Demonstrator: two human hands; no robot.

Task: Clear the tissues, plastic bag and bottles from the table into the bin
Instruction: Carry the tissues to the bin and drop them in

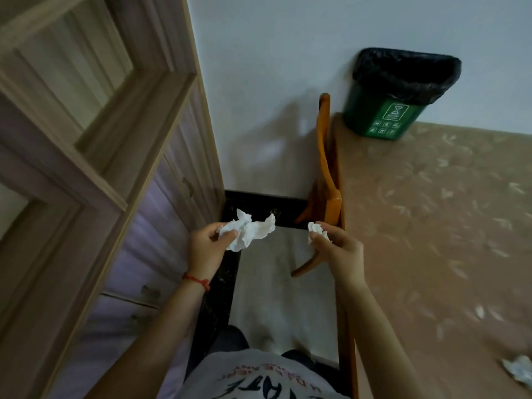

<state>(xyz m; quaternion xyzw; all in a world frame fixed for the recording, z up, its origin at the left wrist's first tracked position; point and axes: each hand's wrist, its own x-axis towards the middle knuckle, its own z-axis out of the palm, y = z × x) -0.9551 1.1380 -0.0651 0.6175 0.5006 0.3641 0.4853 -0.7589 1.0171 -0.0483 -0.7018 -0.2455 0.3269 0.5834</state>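
Left grip [205, 243] is clenched on a big tissue [247, 231], right grip [336, 246] on a small wad [316, 230], both off the surface's [431, 226] edge. The bin [400, 93] stands ahead and to the right at the far corner, nearer the right hand; likely next drop

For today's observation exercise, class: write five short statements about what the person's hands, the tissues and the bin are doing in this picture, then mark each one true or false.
1. The left hand holds a crumpled tissue. True.
2. The right hand is empty. False: it holds a smaller tissue wad.
3. The green bin stands on the table. True.
4. The bin has a white liner. False: the liner is black.
5. Another tissue lies on the table at the right edge. True.
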